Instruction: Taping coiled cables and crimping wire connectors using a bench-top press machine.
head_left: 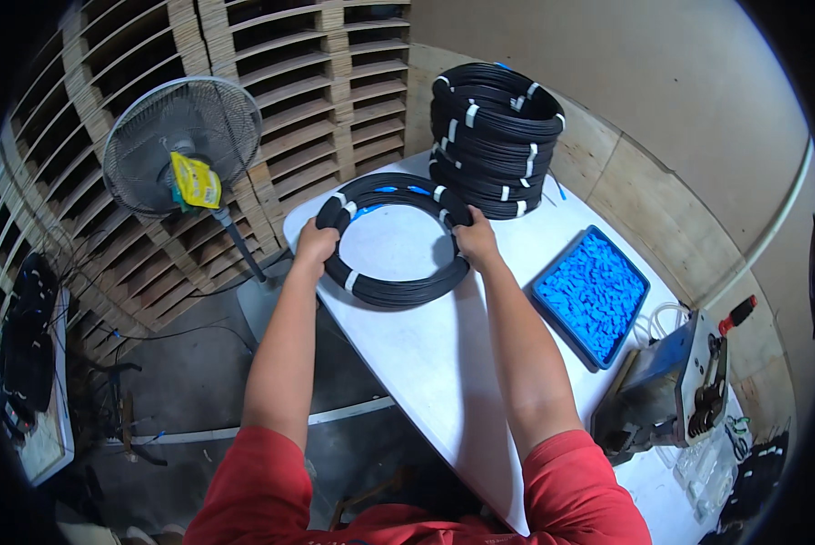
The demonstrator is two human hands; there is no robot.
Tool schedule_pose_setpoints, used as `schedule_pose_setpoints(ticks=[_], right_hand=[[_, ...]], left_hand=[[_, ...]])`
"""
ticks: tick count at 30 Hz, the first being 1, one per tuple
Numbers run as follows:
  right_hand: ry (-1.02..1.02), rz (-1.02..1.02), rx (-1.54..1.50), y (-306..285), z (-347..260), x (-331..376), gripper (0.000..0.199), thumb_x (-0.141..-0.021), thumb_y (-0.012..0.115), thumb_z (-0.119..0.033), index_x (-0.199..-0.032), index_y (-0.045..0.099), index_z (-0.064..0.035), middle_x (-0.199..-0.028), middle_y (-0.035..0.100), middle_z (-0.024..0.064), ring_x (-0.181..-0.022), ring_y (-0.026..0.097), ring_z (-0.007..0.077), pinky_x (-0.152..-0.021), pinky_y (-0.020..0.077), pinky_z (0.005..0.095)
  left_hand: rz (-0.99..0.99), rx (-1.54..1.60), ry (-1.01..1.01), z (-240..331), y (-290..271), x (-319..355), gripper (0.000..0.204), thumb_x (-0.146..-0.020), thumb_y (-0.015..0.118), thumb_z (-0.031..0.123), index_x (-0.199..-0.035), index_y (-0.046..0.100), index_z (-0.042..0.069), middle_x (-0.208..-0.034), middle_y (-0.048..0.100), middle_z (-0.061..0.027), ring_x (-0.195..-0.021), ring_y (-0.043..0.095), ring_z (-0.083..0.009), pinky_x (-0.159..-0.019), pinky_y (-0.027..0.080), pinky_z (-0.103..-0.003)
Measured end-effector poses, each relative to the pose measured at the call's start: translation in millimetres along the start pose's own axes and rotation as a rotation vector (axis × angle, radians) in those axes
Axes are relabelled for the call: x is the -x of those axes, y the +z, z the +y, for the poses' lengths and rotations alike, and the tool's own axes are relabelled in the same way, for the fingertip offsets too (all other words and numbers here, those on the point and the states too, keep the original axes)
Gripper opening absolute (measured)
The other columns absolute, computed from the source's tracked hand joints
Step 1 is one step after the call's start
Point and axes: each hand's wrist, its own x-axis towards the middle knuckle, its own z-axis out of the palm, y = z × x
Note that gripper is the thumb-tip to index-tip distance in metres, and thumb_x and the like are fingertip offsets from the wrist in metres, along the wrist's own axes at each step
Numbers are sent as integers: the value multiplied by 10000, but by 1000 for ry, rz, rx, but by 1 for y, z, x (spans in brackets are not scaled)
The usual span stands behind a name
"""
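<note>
Both my hands grip a coil of black cable on or just above the white table; I cannot tell whether it touches the top. White ties band the coil at several spots, and small blue pieces show along its far side. My left hand is closed around the coil's left side. On the opposite side, my right hand is wrapped round it. Right behind the coil rises a tall stack of similar black cable coils, also bound with white ties.
A tray of small blue pieces lies on the table to the right. Nearer stands a metal bench machine beside clear plastic bags. A pedestal fan and stacked wooden pallets are at the left.
</note>
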Motion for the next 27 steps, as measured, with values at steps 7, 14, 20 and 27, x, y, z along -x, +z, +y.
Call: schedule_pose_setpoints(ticks=[7, 14, 20, 27], right_hand=[[50, -20, -26, -8, -2, 0, 670, -826, 636, -165, -1478, 503, -90, -1328, 631, 255, -1204, 632, 404, -1045, 488, 416], [-181, 301, 99, -18, -21, 50, 440, -893, 654, -219, -1255, 658, 31, -1173, 668, 300, -1101, 647, 443, -1003, 498, 470], [-538, 187, 277, -62, -19, 144, 285, -904, 642, -193, -1110, 717, -11, -1093, 685, 266, -1000, 662, 444, -944, 522, 490], [-644, 350, 725, -243, -43, 313, 127, -807, 667, -112, -796, 651, 14, -822, 637, 210, -795, 628, 376, -689, 510, 505]], left_hand=[[-58, 85, -6, 1, 6, -2, 450, -755, 597, -21, -1204, 608, -51, -1019, 686, -174, -881, 677, -295, -792, 551, -401], [330, -320, 398, 8, 12, 23, 454, -802, 678, 59, -1245, 614, -14, -1161, 670, -187, -1072, 641, -357, -952, 505, -420], [-209, -468, 976, 84, 52, 134, 342, -901, 650, 133, -1222, 645, 15, -1132, 668, -224, -1051, 642, -427, -936, 509, -469], [-865, -7, 1413, 178, 170, 317, 236, -915, 622, 119, -1104, 698, 1, -1061, 708, -191, -974, 676, -373, -877, 536, -447]])
